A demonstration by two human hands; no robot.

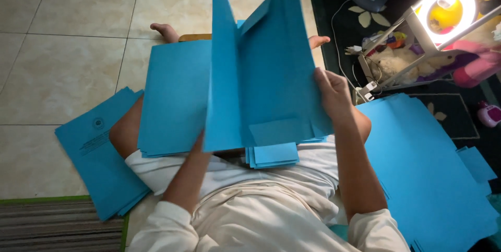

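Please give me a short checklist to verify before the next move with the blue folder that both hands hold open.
1. Right hand grips the right edge of the open blue paper folder: ok.
2. Left hand at the folder's lower left edge, mostly hidden: cannot tell.
3. Folder stands open and upright above the lap: ok.
4. Stack of flat blue sheets on the lap lies neat: ok.
5. Printed blue pile on the tiled floor within reach: ok.
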